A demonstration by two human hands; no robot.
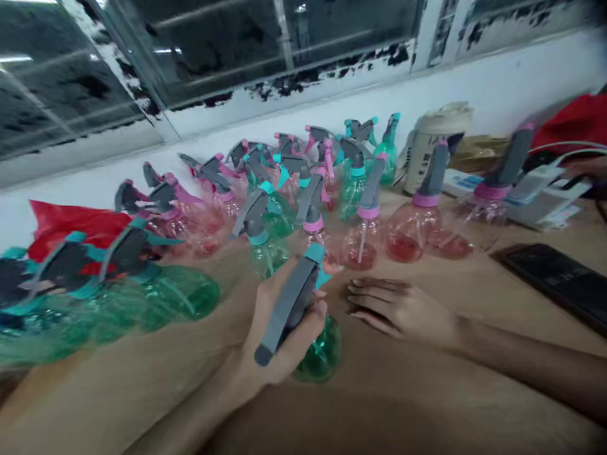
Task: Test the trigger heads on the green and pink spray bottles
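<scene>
My left hand [277,328] is wrapped round the grey trigger head of a green spray bottle [318,354] with a teal nozzle, standing on the brown table [427,404]. My right hand [398,308] lies flat on the table just to the right of it, fingers stretched out toward the bottle, holding nothing. Behind them stand several pink spray bottles [365,240] and green spray bottles [265,243] in a loose crowd.
More green bottles [156,291] lie on their sides at the left by a red bag [71,224]. A cream jug [434,142] stands at the back right, with a white box [540,196] and cables nearby. A black phone [559,278] lies at right.
</scene>
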